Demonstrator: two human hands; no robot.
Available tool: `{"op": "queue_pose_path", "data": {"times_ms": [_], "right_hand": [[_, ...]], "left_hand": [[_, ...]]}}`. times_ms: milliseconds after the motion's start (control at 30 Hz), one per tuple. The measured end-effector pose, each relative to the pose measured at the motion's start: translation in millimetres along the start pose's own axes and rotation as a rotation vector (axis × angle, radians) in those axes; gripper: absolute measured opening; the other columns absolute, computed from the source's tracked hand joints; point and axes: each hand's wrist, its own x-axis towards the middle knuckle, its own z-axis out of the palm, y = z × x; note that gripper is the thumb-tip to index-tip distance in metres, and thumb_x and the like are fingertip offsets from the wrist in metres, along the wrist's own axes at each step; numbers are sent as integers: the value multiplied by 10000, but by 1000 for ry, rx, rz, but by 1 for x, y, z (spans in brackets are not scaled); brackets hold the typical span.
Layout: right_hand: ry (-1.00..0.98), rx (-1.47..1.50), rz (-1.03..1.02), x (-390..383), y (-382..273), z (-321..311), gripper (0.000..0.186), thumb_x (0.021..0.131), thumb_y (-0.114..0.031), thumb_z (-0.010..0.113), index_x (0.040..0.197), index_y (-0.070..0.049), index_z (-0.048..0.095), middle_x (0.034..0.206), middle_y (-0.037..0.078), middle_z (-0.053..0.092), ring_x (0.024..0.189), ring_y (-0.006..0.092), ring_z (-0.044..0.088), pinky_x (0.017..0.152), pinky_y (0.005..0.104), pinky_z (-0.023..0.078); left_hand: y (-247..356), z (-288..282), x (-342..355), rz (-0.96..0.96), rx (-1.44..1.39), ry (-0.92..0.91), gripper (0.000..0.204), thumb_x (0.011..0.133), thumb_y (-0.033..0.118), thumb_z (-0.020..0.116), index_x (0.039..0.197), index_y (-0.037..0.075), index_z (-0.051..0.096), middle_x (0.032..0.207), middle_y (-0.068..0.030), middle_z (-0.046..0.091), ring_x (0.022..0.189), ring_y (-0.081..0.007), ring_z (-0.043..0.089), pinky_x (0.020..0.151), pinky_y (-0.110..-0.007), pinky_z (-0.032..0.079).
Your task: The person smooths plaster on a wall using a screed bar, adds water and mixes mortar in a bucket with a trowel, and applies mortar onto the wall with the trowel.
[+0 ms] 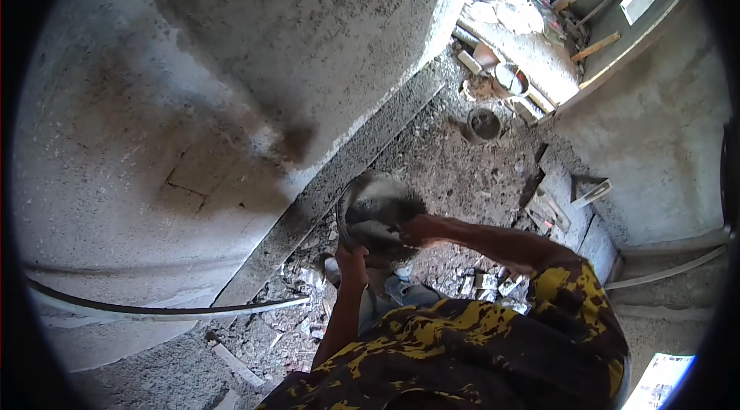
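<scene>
A round, dark bucket (344,213) is in front of my body, with wet grey mortar (385,198) inside. My left hand (353,262) is closed on its near left rim. Reaching in from the right, my right hand (420,231) is over the bucket's right side, its fingers curled. A grey, mortar-coated shape lies beside those fingers; I cannot make out whether it is a tool or mortar.
A mortar-covered ledge (331,186) runs along the left wall's foot. A long curved strip (154,313) lies lower left. Farther off stands a smaller bucket (484,124). Hand floats (592,193) lie at right; broken rubble (487,282) covers the floor near me.
</scene>
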Motion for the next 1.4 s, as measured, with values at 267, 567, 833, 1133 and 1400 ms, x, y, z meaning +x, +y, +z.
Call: {"op": "queue_pose_path", "data": {"times_ms": [267, 567, 833, 1133, 1400], "right_hand": [[156, -343, 186, -16, 50, -49, 167, 710, -112, 611, 851, -47, 670, 761, 155, 651, 747, 312, 655, 600, 425, 523], [-360, 908, 399, -39, 99, 10, 257, 907, -307, 495, 985, -77, 580, 698, 72, 547, 488, 162, 508, 381, 316, 440], [422, -79, -375, -65, 119, 1, 254, 891, -326, 499, 889, -78, 553, 651, 89, 576, 543, 206, 568, 444, 351, 480], [-17, -10, 166, -34, 40, -61, 178, 799, -171, 537, 849, -12, 600, 746, 145, 644, 690, 297, 647, 544, 406, 512], [-267, 387, 551, 37, 45, -56, 221, 867, -187, 507, 1002, -37, 600, 811, 176, 635, 595, 226, 618, 483, 369, 536]], "left_hand": [[-9, 61, -9, 86, 174, 91, 472, 594, -7, 578, 1064, -9, 533, 909, -69, 573, 789, -183, 531, 692, -310, 452], [-17, 93, -22, 26, -1, -50, 487, 607, -22, 536, 1094, -18, 519, 919, -53, 580, 747, -142, 527, 648, -268, 443], [-15, 88, -19, -55, -106, -79, 567, 617, -41, 526, 1179, 28, 484, 980, -45, 552, 808, -157, 523, 701, -275, 453], [2, 76, 13, -16, 19, -46, 530, 595, -54, 537, 1122, 2, 503, 933, -47, 545, 801, -164, 515, 665, -275, 444], [29, 36, 36, -4, 140, -74, 454, 618, -17, 531, 1072, -12, 537, 867, -56, 576, 760, -161, 532, 655, -286, 441]]}}
